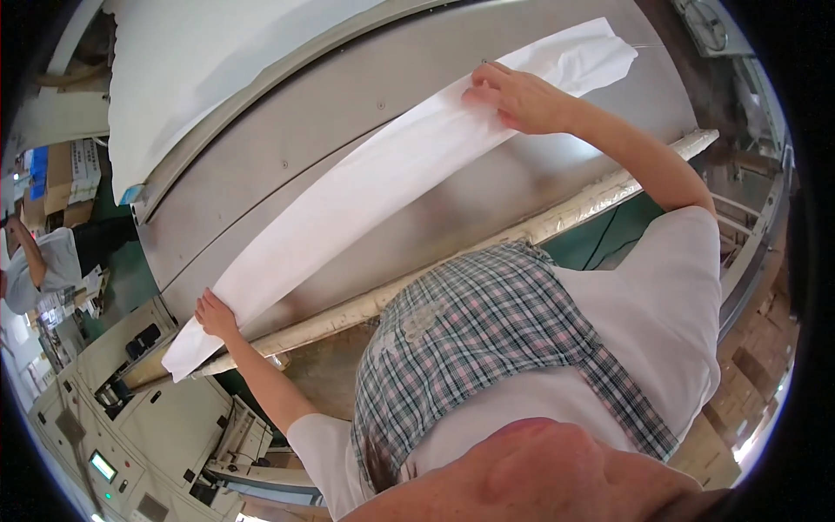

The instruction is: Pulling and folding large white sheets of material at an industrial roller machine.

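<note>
A long white folded strip of thin sheet material [348, 202], cloth or paper, lies slantwise across a grey metal table [426, 228]. Near its lower left end, my left hand [215, 315] is closed over the strip, fingers at its far edge. That end hangs past the table's left side. My right hand [522, 100] rests on the strip toward its far right end, fingers bent and somewhat apart, with the fingertips touching the material. Beyond the right hand, the strip's end is loose and creased.
A wide white sheet [187, 96] lies behind a raised bar at the table's far side. A wrapped roller [574, 211] runs along the near edge. Machine cabinets with a lit panel [103, 466] stand at lower left. Another person [52, 265] is at far left, near cardboard boxes [65, 174].
</note>
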Demonstrator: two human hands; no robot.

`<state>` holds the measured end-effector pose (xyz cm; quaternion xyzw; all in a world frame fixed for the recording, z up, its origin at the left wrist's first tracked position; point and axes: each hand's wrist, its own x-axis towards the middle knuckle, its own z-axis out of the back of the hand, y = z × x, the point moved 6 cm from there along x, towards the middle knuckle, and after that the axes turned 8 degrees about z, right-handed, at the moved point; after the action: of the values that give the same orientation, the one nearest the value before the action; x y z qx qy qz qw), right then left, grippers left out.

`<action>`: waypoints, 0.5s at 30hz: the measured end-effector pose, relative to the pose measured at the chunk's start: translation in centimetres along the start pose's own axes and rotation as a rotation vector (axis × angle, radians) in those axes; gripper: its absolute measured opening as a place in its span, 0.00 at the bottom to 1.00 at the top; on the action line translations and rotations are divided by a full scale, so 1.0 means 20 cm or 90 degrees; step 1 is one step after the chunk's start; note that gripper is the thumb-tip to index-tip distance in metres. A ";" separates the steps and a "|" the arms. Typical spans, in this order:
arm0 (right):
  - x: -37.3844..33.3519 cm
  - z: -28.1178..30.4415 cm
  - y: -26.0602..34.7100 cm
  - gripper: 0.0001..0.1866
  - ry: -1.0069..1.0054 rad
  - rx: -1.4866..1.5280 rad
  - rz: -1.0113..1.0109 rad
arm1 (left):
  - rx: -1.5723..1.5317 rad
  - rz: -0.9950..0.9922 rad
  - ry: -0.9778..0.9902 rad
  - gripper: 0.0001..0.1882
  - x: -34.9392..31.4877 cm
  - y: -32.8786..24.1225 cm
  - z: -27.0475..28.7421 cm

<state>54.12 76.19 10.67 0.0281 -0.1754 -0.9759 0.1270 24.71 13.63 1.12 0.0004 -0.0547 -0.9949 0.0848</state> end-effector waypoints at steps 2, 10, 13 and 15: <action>-0.04 0.00 0.00 0.28 0.036 0.005 -0.021 | 0.024 -0.014 -0.011 0.28 0.01 0.00 0.00; -0.22 0.10 -0.20 0.31 0.055 -0.052 -0.120 | 0.017 0.021 -0.003 0.28 -0.01 -0.01 0.01; -0.27 0.15 -0.23 0.32 0.055 -0.115 -0.124 | 0.009 0.022 -0.008 0.28 -0.01 -0.01 0.01; -0.35 0.14 -0.30 0.31 0.042 -0.188 -0.152 | 0.003 0.018 -0.012 0.28 0.00 -0.02 0.01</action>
<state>59.20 84.44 11.28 0.0617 -0.0216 -0.9977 0.0184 24.73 13.97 1.34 -0.0095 -0.0581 -0.9934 0.0984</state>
